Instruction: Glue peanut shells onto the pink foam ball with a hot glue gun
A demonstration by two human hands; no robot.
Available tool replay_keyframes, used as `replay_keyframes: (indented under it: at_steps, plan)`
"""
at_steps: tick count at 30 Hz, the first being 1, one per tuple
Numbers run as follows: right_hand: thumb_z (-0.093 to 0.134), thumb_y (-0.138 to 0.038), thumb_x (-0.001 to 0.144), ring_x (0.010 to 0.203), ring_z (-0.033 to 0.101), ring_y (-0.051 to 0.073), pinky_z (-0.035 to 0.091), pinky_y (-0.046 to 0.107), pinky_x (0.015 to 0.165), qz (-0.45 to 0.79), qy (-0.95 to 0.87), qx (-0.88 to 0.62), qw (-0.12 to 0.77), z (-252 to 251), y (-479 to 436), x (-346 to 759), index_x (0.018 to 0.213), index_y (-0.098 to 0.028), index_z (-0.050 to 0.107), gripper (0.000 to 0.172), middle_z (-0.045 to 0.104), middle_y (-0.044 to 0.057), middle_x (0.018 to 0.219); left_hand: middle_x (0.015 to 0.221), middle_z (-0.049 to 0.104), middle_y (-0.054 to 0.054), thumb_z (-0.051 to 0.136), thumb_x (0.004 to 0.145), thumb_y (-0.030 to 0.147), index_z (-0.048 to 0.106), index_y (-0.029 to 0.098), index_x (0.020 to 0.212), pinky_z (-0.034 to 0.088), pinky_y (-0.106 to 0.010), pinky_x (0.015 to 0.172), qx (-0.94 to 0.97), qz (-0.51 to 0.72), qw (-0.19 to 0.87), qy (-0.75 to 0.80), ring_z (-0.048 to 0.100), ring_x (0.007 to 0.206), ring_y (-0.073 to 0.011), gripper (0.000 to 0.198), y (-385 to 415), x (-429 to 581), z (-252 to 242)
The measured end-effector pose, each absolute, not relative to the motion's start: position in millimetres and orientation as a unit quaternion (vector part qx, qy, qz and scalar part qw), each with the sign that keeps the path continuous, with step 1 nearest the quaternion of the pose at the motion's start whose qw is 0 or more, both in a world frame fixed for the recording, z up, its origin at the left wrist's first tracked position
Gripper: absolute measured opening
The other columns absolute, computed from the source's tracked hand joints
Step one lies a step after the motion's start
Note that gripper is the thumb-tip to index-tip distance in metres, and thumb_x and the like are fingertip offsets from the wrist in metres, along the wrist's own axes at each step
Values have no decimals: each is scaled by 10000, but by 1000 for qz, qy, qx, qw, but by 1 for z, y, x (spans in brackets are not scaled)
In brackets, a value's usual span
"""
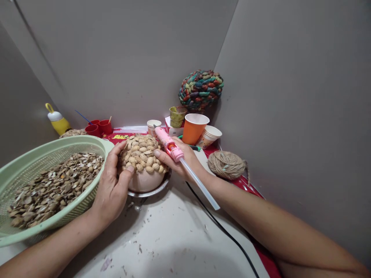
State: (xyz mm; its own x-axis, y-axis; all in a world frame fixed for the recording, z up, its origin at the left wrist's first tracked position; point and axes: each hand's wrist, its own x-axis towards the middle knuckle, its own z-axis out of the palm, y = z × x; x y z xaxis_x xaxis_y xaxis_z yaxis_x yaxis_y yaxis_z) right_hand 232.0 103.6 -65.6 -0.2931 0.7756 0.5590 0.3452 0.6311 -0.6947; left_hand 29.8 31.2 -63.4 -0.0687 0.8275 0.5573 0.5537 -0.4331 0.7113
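A rounded pinkish pot (145, 180) stands upside down on a metal plate (160, 188), its upper half covered with glued nut shells (141, 152). My left hand (111, 185) cups the pot's left side, thumb pressed on the shells. My right hand (179, 158) is closed round a pink glue gun (169, 144), whose clear glue stick (199, 184) juts back toward me. The gun's nozzle points away over the shell-covered top. A black cord (223, 229) trails from the gun across the table.
A green colander (17, 173) full of shells (55, 181) sits at the left. Behind the pot stand paper cups (194, 128), red cups (100, 126), a yellow bottle (58, 121), a multicoloured yarn ball (201, 89) and a twine ball (227, 165). Grey walls enclose the table.
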Motion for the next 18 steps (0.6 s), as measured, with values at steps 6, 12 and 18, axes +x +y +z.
replay_keyframes:
  at_steps: [6, 12, 18]
  plan:
    - [615, -548, 897, 832, 530, 191, 462, 338, 805, 224, -772, -363, 471, -63, 102, 232, 786, -187, 499, 395, 530, 45, 844, 1447, 557, -89, 529, 942, 343, 489, 219, 1400, 391, -476, 1169, 669, 512, 131, 522, 501, 1351, -281, 477, 32, 31, -62]
    - [601, -535, 905, 820, 524, 186, 466, 330, 787, 217, -775, -361, 470, -64, 103, 232, 783, -187, 495, 384, 531, 45, 837, 1446, 551, -98, 515, 946, 327, 489, 181, 1406, 390, -430, 1170, 673, 503, 116, 529, 496, 1346, -263, 483, 33, 32, -63]
    - [601, -523, 904, 830, 522, 185, 454, 331, 794, 213, -776, -361, 471, -66, 104, 233, 797, -174, 509, 376, 532, 54, 859, 1438, 558, -97, 513, 936, 290, 490, 179, 1398, 404, -426, 1159, 676, 498, 98, 534, 509, 1332, -251, 475, 33, 33, -63]
